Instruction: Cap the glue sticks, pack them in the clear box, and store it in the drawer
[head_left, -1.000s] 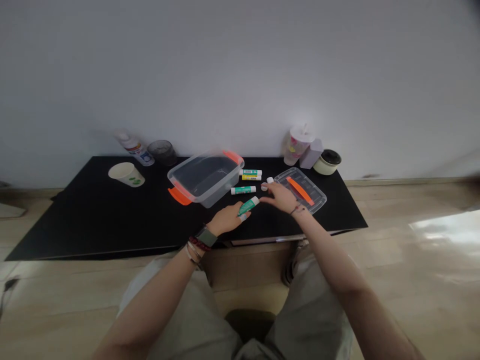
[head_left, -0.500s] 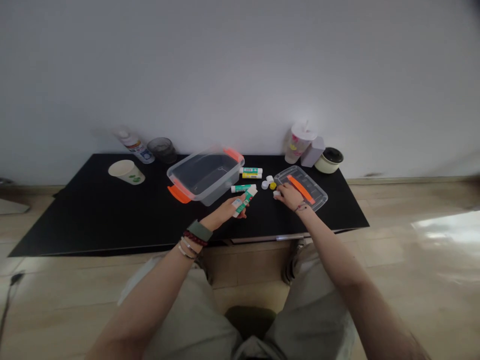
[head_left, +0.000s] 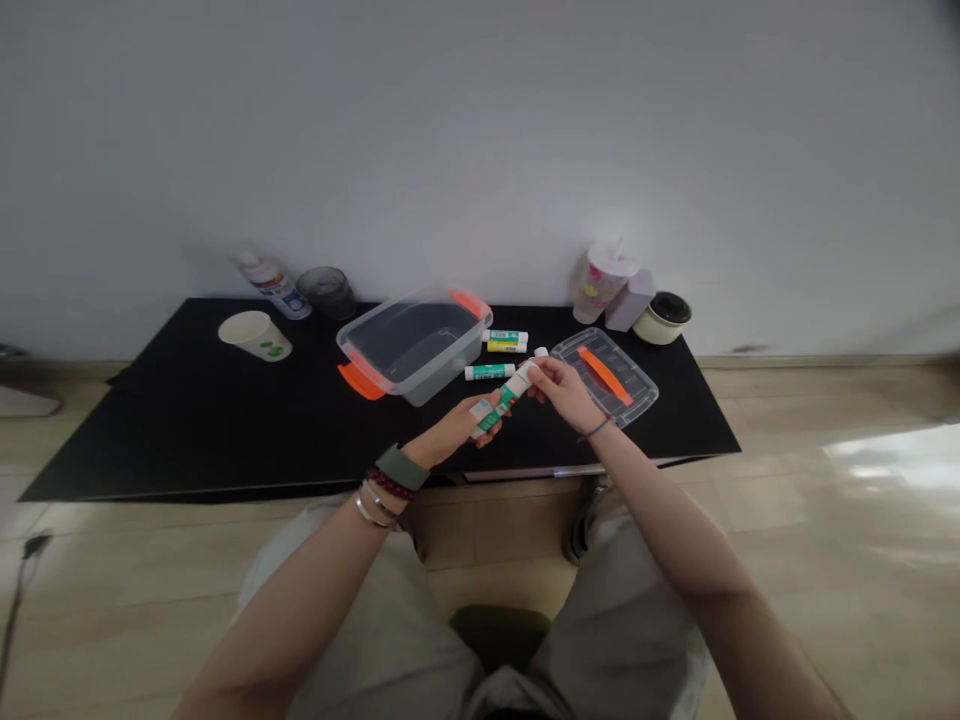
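My left hand [head_left: 457, 428] is closed round the lower end of a green and white glue stick [head_left: 501, 403], held slanting above the black table [head_left: 195, 410]. My right hand [head_left: 559, 385] pinches the stick's white upper end, where a cap sits. A second green stick [head_left: 489, 372] lies on the table just behind. Two more sticks, one green [head_left: 505, 336] and one yellow [head_left: 506, 347], lie beside the clear box [head_left: 409, 345]. A small white cap [head_left: 541, 352] rests near my right fingers.
The clear box has orange latches and holds nothing. Its clear lid [head_left: 606, 375] with an orange handle lies to the right. A paper cup [head_left: 253, 334], a bottle [head_left: 271, 284] and a dark jar [head_left: 325, 292] stand at the back left; a drink cup [head_left: 602, 280] and a bowl [head_left: 661, 318] at the back right.
My left hand lifted the green stick off the table. My right hand took a white cap from the table and brought it to the stick's upper end.
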